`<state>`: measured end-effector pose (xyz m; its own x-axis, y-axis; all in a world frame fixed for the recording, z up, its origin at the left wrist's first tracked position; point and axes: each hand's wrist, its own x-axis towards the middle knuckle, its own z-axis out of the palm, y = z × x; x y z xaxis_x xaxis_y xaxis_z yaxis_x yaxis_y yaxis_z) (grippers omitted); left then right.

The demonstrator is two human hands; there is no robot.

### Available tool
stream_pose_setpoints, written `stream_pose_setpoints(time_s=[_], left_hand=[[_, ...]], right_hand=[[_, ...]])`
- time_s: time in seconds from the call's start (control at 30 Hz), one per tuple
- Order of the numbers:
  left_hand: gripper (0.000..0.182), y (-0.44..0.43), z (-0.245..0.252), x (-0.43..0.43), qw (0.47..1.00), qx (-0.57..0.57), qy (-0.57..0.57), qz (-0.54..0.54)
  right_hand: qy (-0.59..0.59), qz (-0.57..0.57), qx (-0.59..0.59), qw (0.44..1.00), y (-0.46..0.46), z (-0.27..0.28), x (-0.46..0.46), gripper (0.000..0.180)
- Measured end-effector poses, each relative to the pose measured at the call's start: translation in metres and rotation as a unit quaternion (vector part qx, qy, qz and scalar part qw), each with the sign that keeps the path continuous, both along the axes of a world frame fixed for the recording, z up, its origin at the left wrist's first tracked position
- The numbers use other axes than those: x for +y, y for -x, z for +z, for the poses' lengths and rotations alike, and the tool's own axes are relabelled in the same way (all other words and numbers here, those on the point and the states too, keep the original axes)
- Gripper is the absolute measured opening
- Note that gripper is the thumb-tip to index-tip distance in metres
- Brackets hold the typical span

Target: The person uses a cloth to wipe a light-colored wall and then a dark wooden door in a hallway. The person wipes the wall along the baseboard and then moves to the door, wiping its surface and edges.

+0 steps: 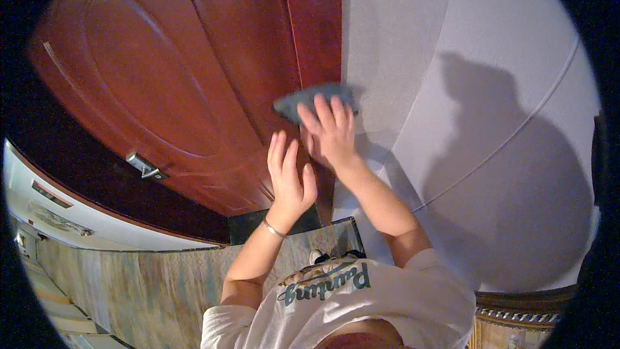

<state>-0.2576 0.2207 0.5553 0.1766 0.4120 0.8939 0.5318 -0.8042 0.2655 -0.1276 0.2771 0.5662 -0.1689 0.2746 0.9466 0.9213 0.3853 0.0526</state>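
A grey-green cloth point(315, 99) lies under the spread fingers of my right hand point(332, 135), pressed against the edge of the reddish-brown door frame point(317, 24) where it meets the light wall. The cloth and fingertips look slightly blurred. Lower and to the left, my left hand point(290, 179) is raised before the frame with its fingers apart and nothing in it. A bracelet point(274, 229) circles my left wrist. Whether the left fingertips touch the wood I cannot tell. Beyond them, the panelled wooden door point(140, 68) fills the upper left.
A metal lever handle point(145, 167) sticks out from the door. On the right, the pale wall point(494, 24) carries my shadow and a thin raised line. Patterned carpet point(160, 281) runs along a corridor at lower left. An ornate ledge point(523, 312) stands at lower right.
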Motion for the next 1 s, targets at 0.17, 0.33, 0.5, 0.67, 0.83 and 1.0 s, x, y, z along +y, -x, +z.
stream_pose_setpoints(time_s=[0.17, 0.33, 0.5, 0.67, 0.83, 1.0], left_hand=[[0.054, -0.017, 0.099, 0.037, 0.999, 0.028, -0.021, 0.024], [0.055, -0.037, 0.129, 0.057, 0.998, -0.032, -0.042, -0.019], [0.052, -0.034, 0.04, 0.028, 0.999, -0.016, 0.032, 0.034], [0.056, -0.041, 0.016, 0.039, 0.997, -0.026, 0.028, 0.065], [0.059, -0.039, 0.118, 0.08, 0.992, -0.03, -0.11, 0.049], [0.054, -0.037, 0.212, 0.088, 0.981, -0.078, -0.174, 0.033]], right_hand=[[-0.08, 0.003, 0.006, 0.997, -0.002, 0.135, 0.021, 0.05], [-0.072, 0.075, 0.007, 0.995, -0.016, 0.133, 0.011, 0.047], [0.003, 0.195, 0.074, 0.978, -0.031, 0.029, -0.02, 0.037], [0.018, 0.024, 0.01, 1.0, -0.025, 0.006, -0.016, 0.038], [-0.047, 0.04, -0.011, 0.998, -0.028, 0.114, 0.013, 0.049], [-0.113, 0.089, 0.012, 0.99, -0.021, 0.207, 0.022, 0.049]])
